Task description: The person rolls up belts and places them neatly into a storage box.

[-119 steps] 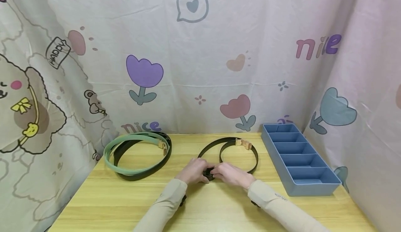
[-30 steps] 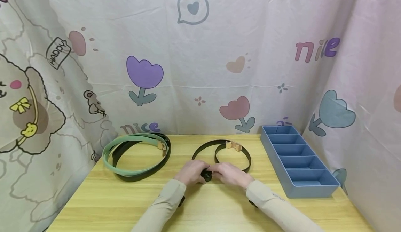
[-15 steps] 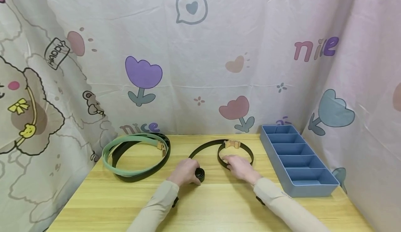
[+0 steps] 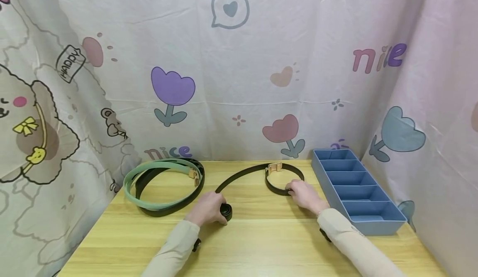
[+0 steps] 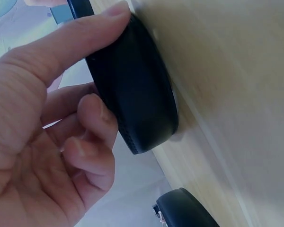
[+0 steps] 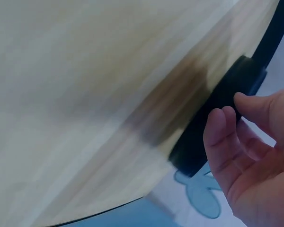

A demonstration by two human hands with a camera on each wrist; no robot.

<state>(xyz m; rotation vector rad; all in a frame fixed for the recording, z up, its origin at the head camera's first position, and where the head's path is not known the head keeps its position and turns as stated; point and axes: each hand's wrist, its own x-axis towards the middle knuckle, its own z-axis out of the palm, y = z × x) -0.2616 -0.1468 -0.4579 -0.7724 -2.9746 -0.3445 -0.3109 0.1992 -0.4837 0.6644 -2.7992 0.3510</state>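
Observation:
A black belt [image 4: 242, 173] stands on edge on the wooden table, curving between my two hands. Its left end is wound into a tight coil [image 4: 227, 212], which my left hand [image 4: 206, 209] grips from the left; the left wrist view has the thumb over the coil [image 5: 135, 90] and the fingers curled at its side. At the right the belt forms a wide loop with a gold buckle [image 4: 275, 167] at its back left. My right hand [image 4: 304, 194] pinches the near right of this loop between thumb and fingers, as the right wrist view also shows on the black strap [image 6: 217, 118].
A green belt [image 4: 128, 189] and a wider black belt [image 4: 164, 212] lie in large overlapping loops at the left. A blue tray [image 4: 336, 202] with several compartments stands at the right, close to my right forearm. Behind the table hangs a printed curtain [image 4: 231, 61].
My hands, together at the coil earlier, have moved apart. The left took the coil leftward; the right let go of it and took hold of the loop, moving right. The strap between is straighter.

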